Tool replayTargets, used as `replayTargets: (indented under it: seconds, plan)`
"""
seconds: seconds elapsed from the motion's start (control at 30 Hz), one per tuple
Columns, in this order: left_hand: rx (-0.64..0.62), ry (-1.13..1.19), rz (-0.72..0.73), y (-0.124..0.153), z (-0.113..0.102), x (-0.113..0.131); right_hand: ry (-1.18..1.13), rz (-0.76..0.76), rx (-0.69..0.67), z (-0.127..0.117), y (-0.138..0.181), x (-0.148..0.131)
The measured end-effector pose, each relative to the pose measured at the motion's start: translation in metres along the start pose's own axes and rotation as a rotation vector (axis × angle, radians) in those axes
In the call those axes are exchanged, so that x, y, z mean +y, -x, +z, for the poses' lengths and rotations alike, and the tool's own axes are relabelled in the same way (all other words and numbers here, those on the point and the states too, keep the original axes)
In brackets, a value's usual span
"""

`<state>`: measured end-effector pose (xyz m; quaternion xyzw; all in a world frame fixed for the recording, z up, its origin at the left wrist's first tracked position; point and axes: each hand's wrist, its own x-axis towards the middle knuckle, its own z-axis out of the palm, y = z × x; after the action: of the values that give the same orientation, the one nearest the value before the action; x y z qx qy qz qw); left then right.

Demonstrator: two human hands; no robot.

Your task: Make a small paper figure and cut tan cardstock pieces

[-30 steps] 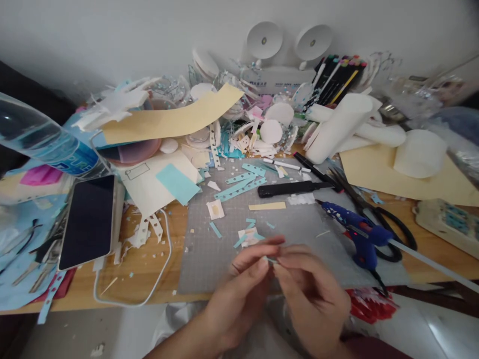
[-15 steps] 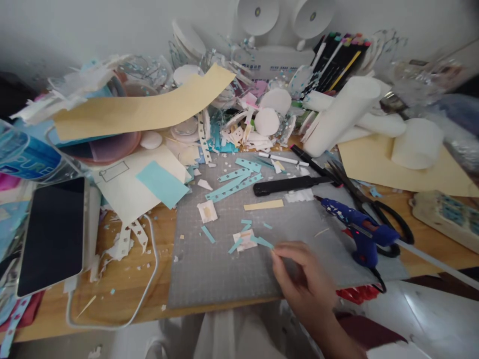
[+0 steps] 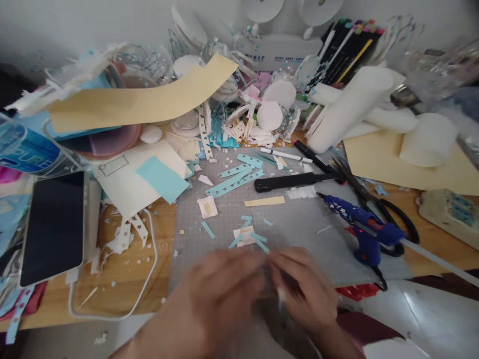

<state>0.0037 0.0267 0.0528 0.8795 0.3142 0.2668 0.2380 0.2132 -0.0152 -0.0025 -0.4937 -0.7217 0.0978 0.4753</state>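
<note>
1. Left hand [image 3: 220,279] is a blur over the near edge of the grey mat [image 3: 310,224]; I cannot tell how far it is open or whether it has hold of anything.
2. Star-punched strips [image 3: 235,183] of blue paper lie well off at the left hand's 12 o'clock.
3. At its 1 o'clock, and nearer, is a white scrap [image 3: 245,238] with bits of blue paper across it.
4. Two short blue strips [image 3: 259,238] reach from that scrap towards the right fingertips, at the right hand's half past 10. The lower one ends at the fingertips; whether they touch, I cannot tell.
5. One tan strip [image 3: 264,201] lies at the right hand's 11 o'clock.
6. Right hand [image 3: 305,286] has its fingers curled, thumb and forefinger close together; what they hold, if anything, is unclear.
7. Between its 1 and 2 o'clock rests a blue glue gun [image 3: 359,218], nozzle towards 10, with open scissors [image 3: 368,199] just beyond.
</note>
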Motion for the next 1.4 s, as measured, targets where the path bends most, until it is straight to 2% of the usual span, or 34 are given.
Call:
replayTargets:
  seconds: [0.1, 0.2, 0.43, 0.67, 0.87, 1.4]
  plan:
    - [-0.04, -0.106, 0.016, -0.01, 0.013, -0.023, 0.027, -0.027, 0.054, 0.0, 0.001, 0.001]
    - [-0.05, -0.151, -0.001, -0.008, 0.024, -0.033, 0.086, -0.04, 0.032, -0.001, -0.001, -0.001]
    - [-0.057, -0.104, -0.059, 0.006, 0.032, -0.027, 0.138, -0.048, -0.073, 0.001, -0.005, -0.008]
    - [0.041, -0.009, -0.13, 0.011, 0.03, -0.031, 0.129, -0.028, -0.143, 0.003, -0.008, -0.007]
    - [-0.029, -0.092, -0.157, 0.009, 0.031, -0.03, 0.088, -0.032, -0.188, 0.005, -0.007, -0.007]
    - [-0.034, -0.104, -0.162, 0.008, 0.032, -0.031, 0.114, 0.006, -0.276, 0.007, -0.005, -0.003]
